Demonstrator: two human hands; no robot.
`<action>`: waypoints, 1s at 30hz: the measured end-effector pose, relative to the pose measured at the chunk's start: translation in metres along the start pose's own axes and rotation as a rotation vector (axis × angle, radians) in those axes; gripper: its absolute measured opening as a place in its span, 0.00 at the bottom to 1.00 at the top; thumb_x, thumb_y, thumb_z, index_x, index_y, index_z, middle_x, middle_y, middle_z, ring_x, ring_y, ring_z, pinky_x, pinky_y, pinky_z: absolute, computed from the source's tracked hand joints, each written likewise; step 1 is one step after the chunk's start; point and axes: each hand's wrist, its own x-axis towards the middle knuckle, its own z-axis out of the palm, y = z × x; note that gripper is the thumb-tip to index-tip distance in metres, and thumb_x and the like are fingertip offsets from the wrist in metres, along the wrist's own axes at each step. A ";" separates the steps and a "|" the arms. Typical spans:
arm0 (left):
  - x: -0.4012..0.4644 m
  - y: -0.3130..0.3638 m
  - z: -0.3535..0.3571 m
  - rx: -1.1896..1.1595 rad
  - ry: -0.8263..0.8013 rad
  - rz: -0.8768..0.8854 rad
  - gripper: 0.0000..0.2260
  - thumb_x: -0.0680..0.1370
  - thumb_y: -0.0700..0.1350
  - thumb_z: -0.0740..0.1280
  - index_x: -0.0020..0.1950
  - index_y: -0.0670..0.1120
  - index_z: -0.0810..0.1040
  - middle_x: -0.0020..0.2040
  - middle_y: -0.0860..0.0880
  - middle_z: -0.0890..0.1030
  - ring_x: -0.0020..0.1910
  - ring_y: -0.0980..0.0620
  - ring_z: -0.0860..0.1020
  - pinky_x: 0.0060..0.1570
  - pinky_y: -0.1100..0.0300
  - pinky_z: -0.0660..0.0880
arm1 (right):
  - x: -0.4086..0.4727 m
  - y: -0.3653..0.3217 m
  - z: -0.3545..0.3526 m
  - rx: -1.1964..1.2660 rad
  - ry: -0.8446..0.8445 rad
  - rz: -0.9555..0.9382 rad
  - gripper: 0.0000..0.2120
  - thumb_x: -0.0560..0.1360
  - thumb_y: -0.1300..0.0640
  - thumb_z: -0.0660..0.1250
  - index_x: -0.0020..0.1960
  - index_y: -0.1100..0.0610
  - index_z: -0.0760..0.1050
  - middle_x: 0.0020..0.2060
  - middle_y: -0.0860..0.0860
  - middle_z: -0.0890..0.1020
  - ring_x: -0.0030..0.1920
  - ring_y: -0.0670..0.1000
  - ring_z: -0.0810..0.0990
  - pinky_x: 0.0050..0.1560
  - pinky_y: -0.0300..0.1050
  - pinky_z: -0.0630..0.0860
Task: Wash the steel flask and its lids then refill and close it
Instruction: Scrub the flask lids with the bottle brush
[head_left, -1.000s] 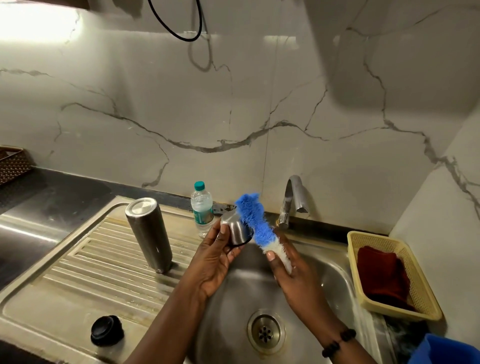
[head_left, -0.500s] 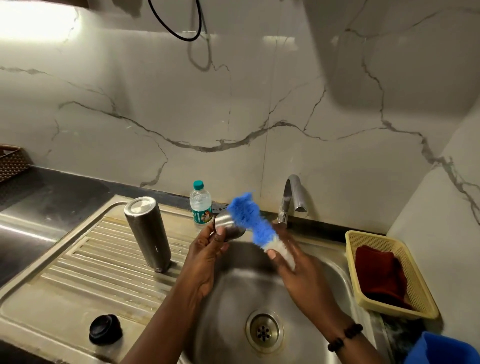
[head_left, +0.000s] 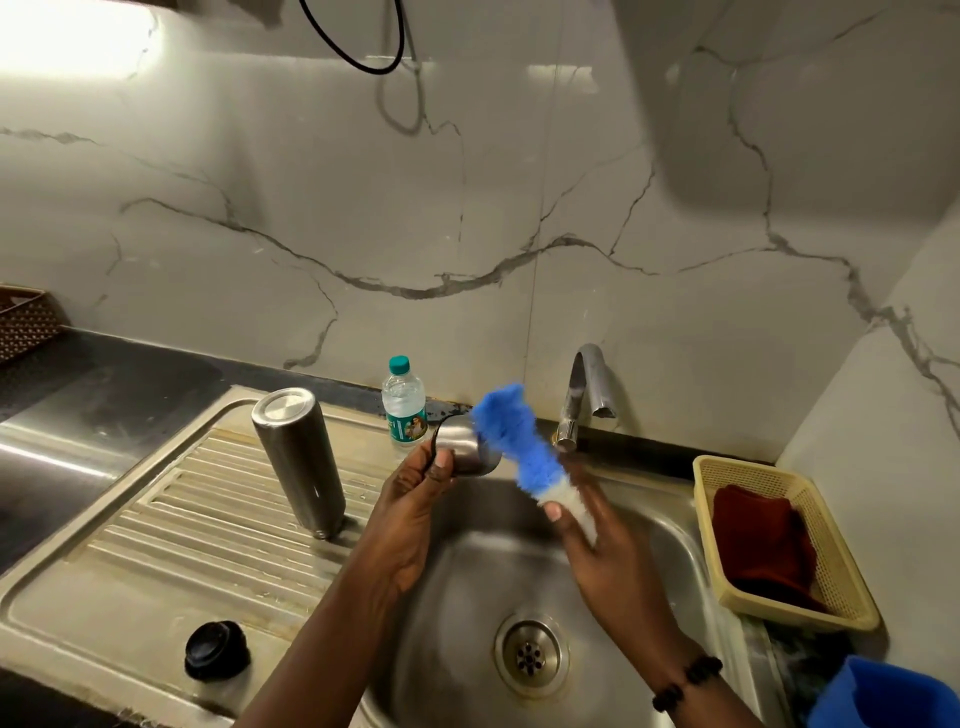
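Your left hand (head_left: 415, 499) grips the steel cup lid (head_left: 462, 447) over the sink's (head_left: 670, 525) back edge; your right hand (head_left: 597, 540) holds the brush (head_left: 514, 441), slanting up-left, bristles against the lid's right side.

A steel counter (head_left: 104, 587) with a ribbed drainboard fills the lower left. On it the flask (head_left: 298, 460) stands upside down at centre, a black lid (head_left: 217, 649) lower left, a water bottle (head_left: 404, 399) behind; a yellow basket (head_left: 831, 592) sits right.
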 end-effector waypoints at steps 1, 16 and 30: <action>0.001 0.000 -0.001 0.009 0.012 0.013 0.15 0.76 0.51 0.66 0.59 0.47 0.83 0.57 0.39 0.84 0.62 0.40 0.79 0.66 0.43 0.72 | -0.003 0.000 0.000 -0.021 -0.023 -0.015 0.23 0.80 0.49 0.62 0.71 0.35 0.59 0.52 0.35 0.76 0.49 0.28 0.76 0.42 0.21 0.70; 0.007 -0.005 0.003 -0.305 0.223 -0.219 0.16 0.83 0.44 0.60 0.68 0.39 0.74 0.60 0.37 0.81 0.57 0.41 0.80 0.60 0.48 0.75 | 0.000 0.003 0.005 -0.182 -0.094 -0.050 0.26 0.78 0.40 0.60 0.75 0.34 0.58 0.55 0.48 0.83 0.52 0.45 0.81 0.50 0.43 0.80; -0.022 -0.014 0.024 0.138 -0.115 0.020 0.14 0.84 0.47 0.57 0.59 0.54 0.82 0.57 0.50 0.84 0.57 0.51 0.83 0.54 0.56 0.79 | 0.016 -0.021 0.019 0.832 -0.081 0.297 0.16 0.72 0.51 0.71 0.58 0.53 0.75 0.37 0.54 0.76 0.26 0.47 0.69 0.24 0.39 0.65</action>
